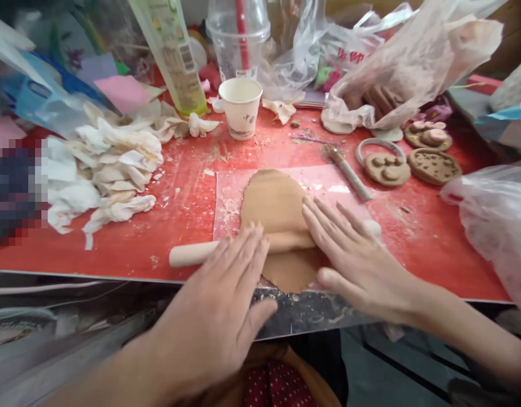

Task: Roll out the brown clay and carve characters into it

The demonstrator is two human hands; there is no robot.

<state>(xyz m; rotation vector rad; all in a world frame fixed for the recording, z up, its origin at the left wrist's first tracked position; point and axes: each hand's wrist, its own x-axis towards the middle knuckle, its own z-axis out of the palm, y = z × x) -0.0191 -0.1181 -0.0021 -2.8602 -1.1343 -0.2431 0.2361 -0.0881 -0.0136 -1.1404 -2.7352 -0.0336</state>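
A pale wooden rolling pin [192,254] lies across a flattened slab of brown clay [273,198]. My left hand [226,294] rests flat on the pin's left part, fingers stretched forward and thumb apart. On its right part lies my right hand [349,254], also flat with the fingers extended; the palm covers most of that end. Beneath the clay is a clear plastic sheet [229,195] on the red tabletop [179,198]. The slab's near edge reaches a dark strip [303,316] at the table's front.
Crumpled tissues [112,164] lie left. A paper cup [241,107], a plastic cup [237,39] and a bottle [171,56] stand behind. To the right are a brush-like tool [349,174], a ring [381,144], clay discs [434,165] and plastic bags [493,220].
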